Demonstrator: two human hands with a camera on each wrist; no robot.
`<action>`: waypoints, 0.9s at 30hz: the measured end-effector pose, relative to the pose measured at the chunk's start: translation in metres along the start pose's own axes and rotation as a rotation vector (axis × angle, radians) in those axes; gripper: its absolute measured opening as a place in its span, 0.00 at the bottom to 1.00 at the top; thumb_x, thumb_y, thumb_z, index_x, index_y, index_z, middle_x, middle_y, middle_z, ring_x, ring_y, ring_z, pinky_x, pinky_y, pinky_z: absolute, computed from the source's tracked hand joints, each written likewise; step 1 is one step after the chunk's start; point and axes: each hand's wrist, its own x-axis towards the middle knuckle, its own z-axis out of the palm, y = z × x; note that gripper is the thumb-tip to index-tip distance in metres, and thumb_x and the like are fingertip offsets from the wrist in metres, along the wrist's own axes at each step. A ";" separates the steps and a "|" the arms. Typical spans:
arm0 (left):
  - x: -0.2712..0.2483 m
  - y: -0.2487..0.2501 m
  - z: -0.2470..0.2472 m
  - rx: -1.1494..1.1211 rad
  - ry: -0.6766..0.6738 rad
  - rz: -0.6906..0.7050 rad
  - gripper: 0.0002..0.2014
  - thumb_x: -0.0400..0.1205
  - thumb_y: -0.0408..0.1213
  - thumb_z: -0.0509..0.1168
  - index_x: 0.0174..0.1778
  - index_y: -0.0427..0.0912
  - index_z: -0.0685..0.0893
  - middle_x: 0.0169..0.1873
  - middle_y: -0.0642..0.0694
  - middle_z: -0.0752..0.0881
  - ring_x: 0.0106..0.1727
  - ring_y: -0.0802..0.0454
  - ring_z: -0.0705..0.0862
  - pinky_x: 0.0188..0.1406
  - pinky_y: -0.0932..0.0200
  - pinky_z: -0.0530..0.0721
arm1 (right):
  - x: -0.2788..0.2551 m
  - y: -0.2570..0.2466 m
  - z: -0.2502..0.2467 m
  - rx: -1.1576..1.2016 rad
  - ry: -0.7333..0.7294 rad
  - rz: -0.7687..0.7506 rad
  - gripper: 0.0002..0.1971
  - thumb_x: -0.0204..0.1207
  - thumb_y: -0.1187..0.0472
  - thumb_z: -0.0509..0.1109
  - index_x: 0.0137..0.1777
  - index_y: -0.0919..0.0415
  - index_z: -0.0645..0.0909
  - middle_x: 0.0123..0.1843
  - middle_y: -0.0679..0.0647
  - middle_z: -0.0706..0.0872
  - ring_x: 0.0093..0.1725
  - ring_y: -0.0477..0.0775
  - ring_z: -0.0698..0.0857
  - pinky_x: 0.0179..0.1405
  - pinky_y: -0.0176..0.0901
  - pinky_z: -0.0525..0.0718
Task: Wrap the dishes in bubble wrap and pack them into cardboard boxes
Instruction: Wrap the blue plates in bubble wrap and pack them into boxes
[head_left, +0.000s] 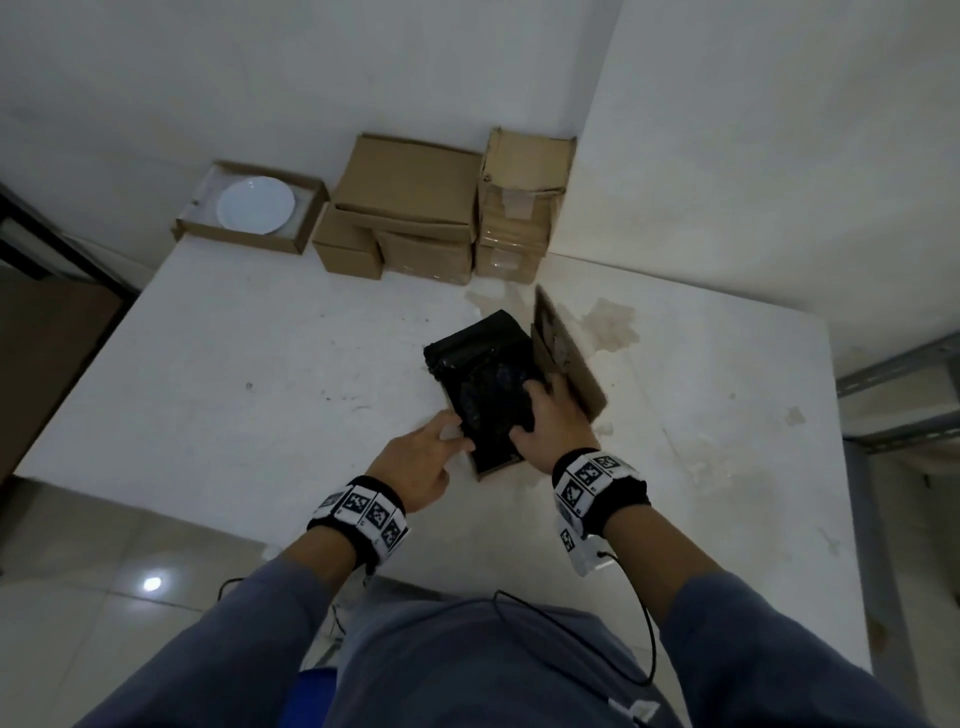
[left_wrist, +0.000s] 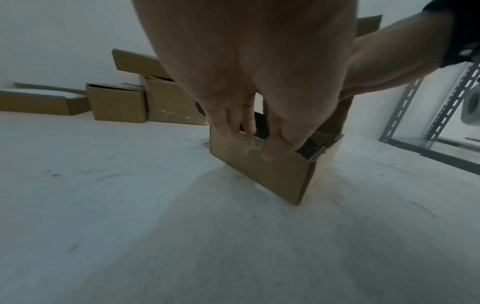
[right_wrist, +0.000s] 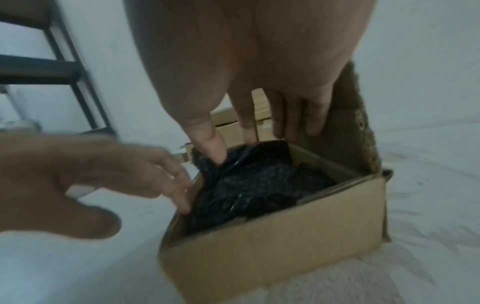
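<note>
Open box (right_wrist: 272, 251) holds black bubble-wrapped bundle (right_wrist: 249, 189); far box (head_left: 244, 236) holds plate (head_left: 255, 205).

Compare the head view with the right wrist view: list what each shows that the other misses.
Head view only: a white plate lying in an open flat box at the table's far edge, beside stacked closed cartons.

Right wrist view only: the bubbled texture of the black bubble wrap and the box's inner walls around it.

Both: the left hand at the rim of the open cardboard box, and the right hand with fingers on the wrap.
</note>
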 end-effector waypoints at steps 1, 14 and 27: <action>-0.004 -0.004 0.000 0.008 0.038 0.025 0.26 0.75 0.28 0.66 0.70 0.47 0.82 0.75 0.41 0.71 0.56 0.40 0.84 0.41 0.54 0.82 | -0.001 0.002 -0.003 -0.001 -0.010 0.034 0.32 0.74 0.53 0.70 0.77 0.58 0.66 0.77 0.61 0.61 0.73 0.66 0.69 0.70 0.56 0.76; 0.046 0.037 -0.019 0.233 0.060 -0.109 0.22 0.75 0.27 0.67 0.65 0.43 0.79 0.63 0.40 0.73 0.61 0.41 0.74 0.52 0.51 0.77 | 0.032 -0.035 -0.023 -0.252 -0.081 -0.019 0.14 0.77 0.57 0.69 0.60 0.62 0.78 0.61 0.62 0.78 0.57 0.65 0.82 0.51 0.50 0.83; 0.091 0.031 -0.014 -0.077 -0.084 -0.456 0.37 0.79 0.26 0.65 0.82 0.34 0.54 0.74 0.32 0.62 0.64 0.35 0.80 0.61 0.49 0.81 | 0.073 -0.032 -0.013 -0.201 -0.125 0.002 0.21 0.78 0.60 0.68 0.68 0.67 0.72 0.71 0.61 0.67 0.57 0.66 0.81 0.46 0.50 0.77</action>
